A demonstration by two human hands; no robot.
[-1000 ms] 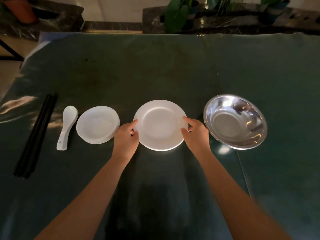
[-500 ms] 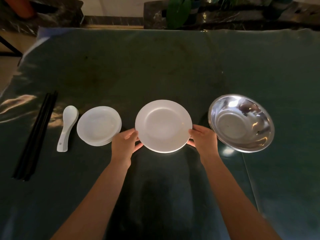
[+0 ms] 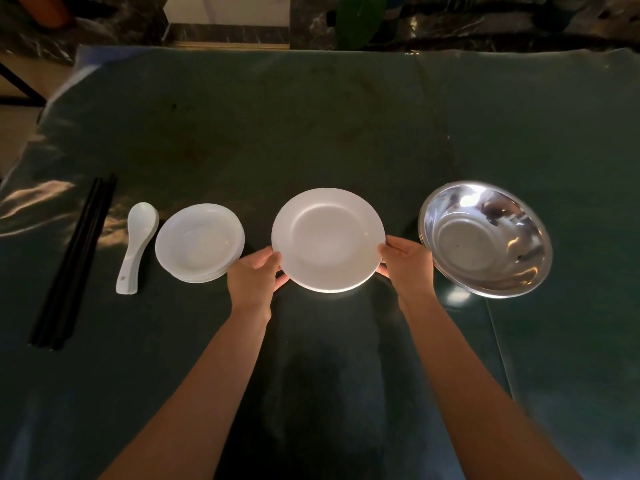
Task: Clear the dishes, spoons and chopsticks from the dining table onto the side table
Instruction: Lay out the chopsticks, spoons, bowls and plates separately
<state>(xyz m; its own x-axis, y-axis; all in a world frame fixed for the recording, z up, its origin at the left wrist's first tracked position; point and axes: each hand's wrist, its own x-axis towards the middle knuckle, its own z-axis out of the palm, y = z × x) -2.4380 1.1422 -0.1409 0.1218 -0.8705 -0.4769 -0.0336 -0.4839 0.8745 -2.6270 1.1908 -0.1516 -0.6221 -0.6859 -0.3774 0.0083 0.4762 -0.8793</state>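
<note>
Compared with a second ago, I see that my grip on the white plate (image 3: 328,239) has changed: before, my hands lay on top of the rim at its left and right sides, and now the fingers have gone under the edge while the thumbs sit on the rim. The plate seems to be lifted a little from the table (image 3: 311,133), because a bright rim of light shows under its near edge, but I cannot be fully sure that it is off the surface. I judge that the first pick-up is just starting and nothing has yet gone to the side table, which I do not see from here.

My left hand (image 3: 254,280) grasps the plate at its left near edge, and my right hand (image 3: 408,266) grasps it at its right near edge.

The plate is round, white and glossy, with a wide flat rim and a shallow middle, and it looks empty and clean. It is in the middle of the row, at the near part of the table. To its left is a stack of small white dishes (image 3: 200,242), then a white spoon (image 3: 136,245), then black chopsticks (image 3: 74,263) at the far left. To its right, just beside my right hand, is a steel bowl (image 3: 485,239), tilted a little.
</note>
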